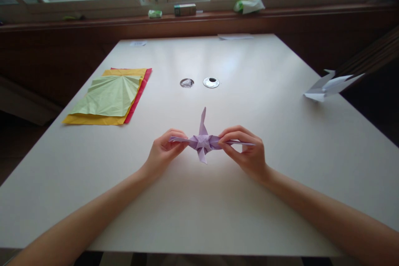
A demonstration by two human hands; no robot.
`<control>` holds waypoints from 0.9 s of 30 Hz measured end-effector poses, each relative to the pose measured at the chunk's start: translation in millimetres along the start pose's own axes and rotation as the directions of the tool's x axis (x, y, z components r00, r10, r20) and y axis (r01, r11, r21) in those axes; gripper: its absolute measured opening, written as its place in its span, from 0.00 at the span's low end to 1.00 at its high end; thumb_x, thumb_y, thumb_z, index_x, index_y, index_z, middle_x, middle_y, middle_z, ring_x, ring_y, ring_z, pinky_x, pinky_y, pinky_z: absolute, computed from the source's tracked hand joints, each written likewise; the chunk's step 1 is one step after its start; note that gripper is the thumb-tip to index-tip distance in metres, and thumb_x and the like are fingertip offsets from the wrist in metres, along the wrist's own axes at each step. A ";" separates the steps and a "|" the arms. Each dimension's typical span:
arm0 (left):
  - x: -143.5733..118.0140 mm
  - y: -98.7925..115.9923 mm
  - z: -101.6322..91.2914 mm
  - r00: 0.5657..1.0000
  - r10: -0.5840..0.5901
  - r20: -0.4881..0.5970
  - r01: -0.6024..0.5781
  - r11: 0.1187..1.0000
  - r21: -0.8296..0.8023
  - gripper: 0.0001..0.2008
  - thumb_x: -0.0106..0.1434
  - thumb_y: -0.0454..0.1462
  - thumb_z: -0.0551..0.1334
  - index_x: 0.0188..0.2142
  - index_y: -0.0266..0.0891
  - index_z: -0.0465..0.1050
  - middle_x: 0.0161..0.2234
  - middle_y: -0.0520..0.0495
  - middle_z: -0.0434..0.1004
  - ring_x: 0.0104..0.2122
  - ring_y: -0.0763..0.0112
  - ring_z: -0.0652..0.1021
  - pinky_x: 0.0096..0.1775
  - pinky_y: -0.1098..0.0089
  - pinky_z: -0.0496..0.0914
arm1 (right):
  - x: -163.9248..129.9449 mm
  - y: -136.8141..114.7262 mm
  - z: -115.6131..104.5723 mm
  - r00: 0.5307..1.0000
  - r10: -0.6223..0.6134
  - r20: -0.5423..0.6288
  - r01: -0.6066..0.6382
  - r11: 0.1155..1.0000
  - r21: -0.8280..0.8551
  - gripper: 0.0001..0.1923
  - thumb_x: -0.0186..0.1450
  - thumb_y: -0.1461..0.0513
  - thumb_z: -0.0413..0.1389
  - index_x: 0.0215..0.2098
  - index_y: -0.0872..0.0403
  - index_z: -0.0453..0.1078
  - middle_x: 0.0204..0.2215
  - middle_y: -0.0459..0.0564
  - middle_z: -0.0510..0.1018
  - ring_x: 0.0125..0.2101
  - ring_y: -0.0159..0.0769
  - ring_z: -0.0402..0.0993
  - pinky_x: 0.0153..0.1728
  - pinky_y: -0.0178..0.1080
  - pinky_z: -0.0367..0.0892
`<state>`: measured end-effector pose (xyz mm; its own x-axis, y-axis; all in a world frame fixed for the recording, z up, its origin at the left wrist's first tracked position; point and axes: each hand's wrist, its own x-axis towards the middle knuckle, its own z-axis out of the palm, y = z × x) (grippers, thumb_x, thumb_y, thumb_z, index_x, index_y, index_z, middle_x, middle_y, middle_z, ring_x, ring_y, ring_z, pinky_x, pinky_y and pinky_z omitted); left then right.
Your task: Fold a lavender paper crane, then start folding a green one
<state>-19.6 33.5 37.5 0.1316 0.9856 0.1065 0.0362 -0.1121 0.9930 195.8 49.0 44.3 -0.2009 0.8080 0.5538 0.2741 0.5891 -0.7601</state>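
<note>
A purple origami crane [203, 141] is held just above the white table, between my two hands. My left hand [166, 146] pinches the wing on the left between thumb and fingers. On the other side my right hand [245, 147] grips the opposite wing the same way, and that wing's tip sticks out past the fingers. One narrow pointed end of the crane rises away from me, and a shorter one points towards me. The creased body in the middle is uncovered.
Creased green paper [107, 96] lies on yellow and red sheets at the left. A white folded paper crane [327, 87] stands near the right edge. Two round table holes [211, 82] are beyond my hands. Small packets [249, 6] rest on the windowsill.
</note>
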 end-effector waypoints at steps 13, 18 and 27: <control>-9.8 1.1 16.0 0.914 -0.307 0.264 0.392 0.832 -0.391 0.13 0.57 0.41 0.63 0.41 0.42 0.66 0.44 0.46 0.72 0.40 0.67 0.76 0.39 0.68 0.71 | -2.3 -1.6 3.4 0.984 -0.167 0.065 0.161 0.983 0.083 0.08 0.54 0.71 0.57 0.30 0.53 0.71 0.28 0.49 0.76 0.29 0.33 0.73 0.28 0.38 0.71; -8.0 -1.6 14.1 0.900 -0.322 0.294 0.428 0.780 -0.456 0.11 0.57 0.38 0.63 0.39 0.43 0.65 0.45 0.48 0.72 0.42 0.68 0.75 0.44 0.66 0.68 | -3.8 0.0 4.1 0.986 -0.145 0.080 0.132 0.980 0.147 0.10 0.55 0.72 0.56 0.32 0.52 0.69 0.29 0.49 0.77 0.31 0.35 0.74 0.30 0.40 0.72; -3.5 1.9 13.3 0.879 -0.336 0.339 0.474 0.698 -0.536 0.06 0.56 0.33 0.63 0.33 0.38 0.66 0.39 0.47 0.74 0.43 0.67 0.73 0.45 0.69 0.66 | -9.0 4.0 3.5 0.996 -0.074 0.058 0.062 0.980 0.190 0.11 0.55 0.74 0.56 0.33 0.53 0.68 0.32 0.51 0.76 0.34 0.35 0.74 0.33 0.40 0.71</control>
<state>-6.9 28.2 38.3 0.4392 0.8607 -0.2575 -0.4434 0.4570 0.7711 195.5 44.1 35.0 -0.2750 0.7605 0.5882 0.0771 0.6273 -0.7750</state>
